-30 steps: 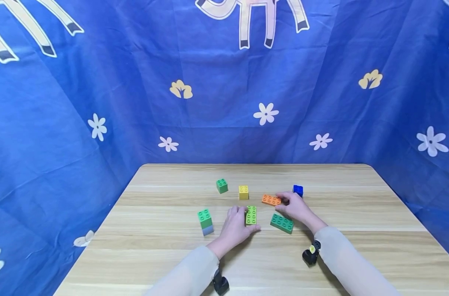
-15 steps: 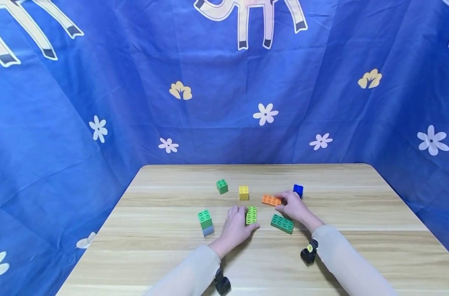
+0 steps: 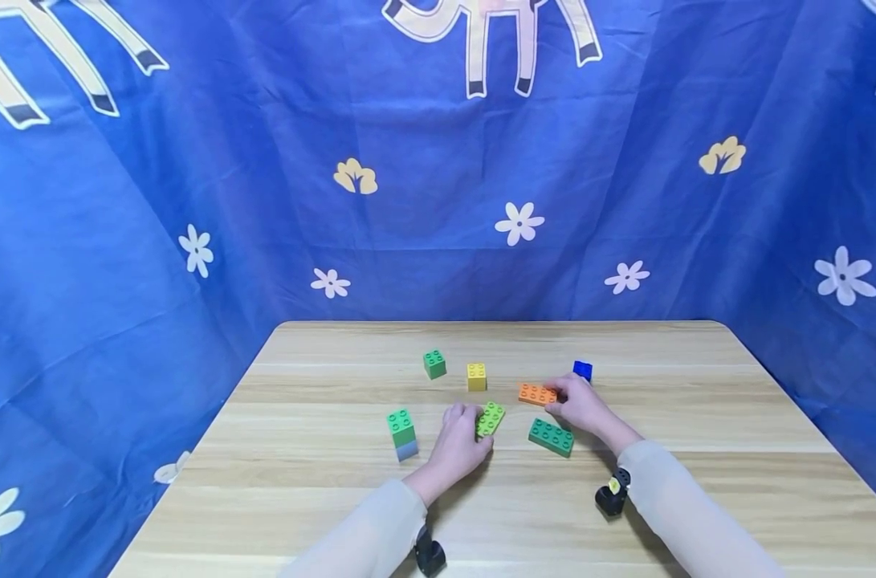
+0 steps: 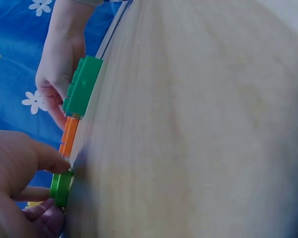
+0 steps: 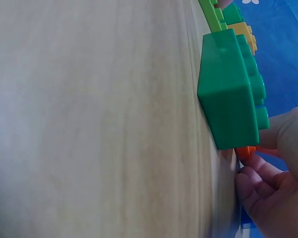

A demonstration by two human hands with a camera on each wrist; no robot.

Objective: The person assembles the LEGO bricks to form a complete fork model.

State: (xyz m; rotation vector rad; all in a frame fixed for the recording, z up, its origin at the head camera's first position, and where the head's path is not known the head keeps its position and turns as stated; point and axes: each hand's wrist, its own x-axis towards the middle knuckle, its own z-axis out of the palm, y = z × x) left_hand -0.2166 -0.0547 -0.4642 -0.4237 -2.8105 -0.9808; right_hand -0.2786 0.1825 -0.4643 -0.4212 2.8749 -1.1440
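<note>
Head view: lime brick [image 3: 491, 418] turned, pinched in left grip [image 3: 458, 442], and orange brick [image 3: 535, 394] slid, pinched in right grip [image 3: 581, 406], so both seemed caught.

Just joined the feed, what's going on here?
A person's left grip pinches a lime green brick at a wooden table, while their right grip holds one end of an orange brick. The two bricks are apart. A dark green brick lies on the orange one's near side. Farther back stand a small green brick, a yellow brick and a blue brick; a two-brick stack stands off to the left.
</note>
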